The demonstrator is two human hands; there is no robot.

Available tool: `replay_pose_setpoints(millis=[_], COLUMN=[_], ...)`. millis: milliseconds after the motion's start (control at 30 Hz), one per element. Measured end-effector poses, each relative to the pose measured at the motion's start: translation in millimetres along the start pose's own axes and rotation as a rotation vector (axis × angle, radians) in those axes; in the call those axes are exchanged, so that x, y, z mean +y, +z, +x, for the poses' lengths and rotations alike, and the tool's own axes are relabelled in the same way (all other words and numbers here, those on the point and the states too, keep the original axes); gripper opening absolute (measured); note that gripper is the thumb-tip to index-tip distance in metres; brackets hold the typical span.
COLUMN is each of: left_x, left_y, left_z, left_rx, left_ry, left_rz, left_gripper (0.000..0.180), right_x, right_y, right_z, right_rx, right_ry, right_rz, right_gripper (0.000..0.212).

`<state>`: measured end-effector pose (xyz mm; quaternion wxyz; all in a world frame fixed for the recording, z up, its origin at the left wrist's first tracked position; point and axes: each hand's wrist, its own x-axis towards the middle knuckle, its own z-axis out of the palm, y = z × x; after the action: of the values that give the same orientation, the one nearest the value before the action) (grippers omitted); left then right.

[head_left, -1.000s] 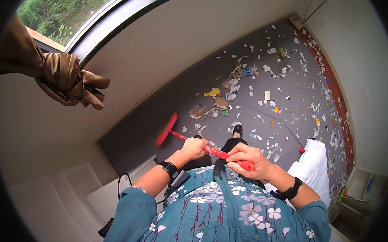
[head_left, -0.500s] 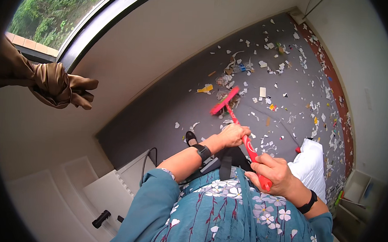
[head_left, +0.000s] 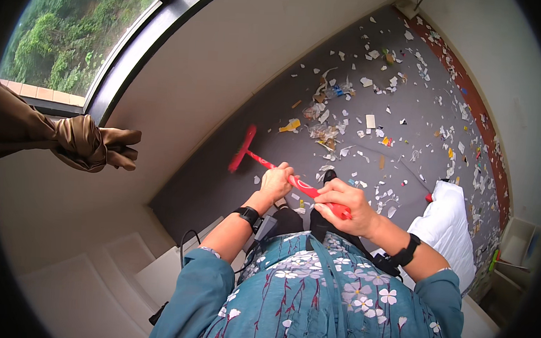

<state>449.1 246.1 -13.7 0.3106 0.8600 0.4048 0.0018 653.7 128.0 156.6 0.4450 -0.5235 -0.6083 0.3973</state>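
A red broom [head_left: 257, 159] slants across in front of me, its handle end near my body and its head off to the left. Around the middle of the handle my left hand [head_left: 277, 180] is closed. My right hand [head_left: 349, 205] grips the handle near its end. The broom head [head_left: 243, 148] is a little blurred, above a patch of grey floor [head_left: 207, 159] left of the litter; whether it touches the floor I cannot tell. Paper and plastic scraps [head_left: 325, 134] lie heaped to the right of the head, with a yellow piece [head_left: 290, 125] beside them.
White paper bits [head_left: 371, 121] are strewn over the floor toward the far right wall. A white quilt-like bundle [head_left: 442, 224] lies at my right, near an open box [head_left: 514, 246]. On the left are a knotted brown curtain [head_left: 85, 141], a window [head_left: 63, 42] and white furniture [head_left: 112, 271].
The broom head has swung left, away from the scrap heap, and both hands have shifted left with the handle. A black shoe now shows near the heap's lower edge.
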Motion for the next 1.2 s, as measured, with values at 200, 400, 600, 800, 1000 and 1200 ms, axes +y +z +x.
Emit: replay_pose_setpoints(millis=[200, 400, 600, 800, 1000, 1200], left_x=[-24, 60, 120, 60, 14, 70], left_y=[9, 33, 2, 0, 1, 29], left_z=[15, 52, 53, 33, 28, 66], left_rx=[-0.080, -0.100, -0.150, -0.163, -0.240, -0.214], left_ry=[0.039, 0.376, 0.513, 0.335, 0.083, 0.269], left_rz=[-0.038, -0.244, -0.187, -0.037, 0.055, -0.079], left_gripper=[0.028, 0.028, 0.030, 0.030, 0.032, 0.028], right_x=[19, -38, -86, -42, 13, -8], right_y=[26, -12, -39, -34, -17, -51], right_z=[7, -23, -38, -29, -13, -29], right_rx=[0.109, 0.208, 0.172, 0.143, 0.148, 0.175], right_ry=[0.056, -0.023, -0.078, -0.075, 0.020, -0.005], right_rz=[0.016, -0.353, -0.504, -0.236, 0.035, -0.218], right_gripper=[0.009, 0.014, 0.020, 0.017, 0.012, 0.015])
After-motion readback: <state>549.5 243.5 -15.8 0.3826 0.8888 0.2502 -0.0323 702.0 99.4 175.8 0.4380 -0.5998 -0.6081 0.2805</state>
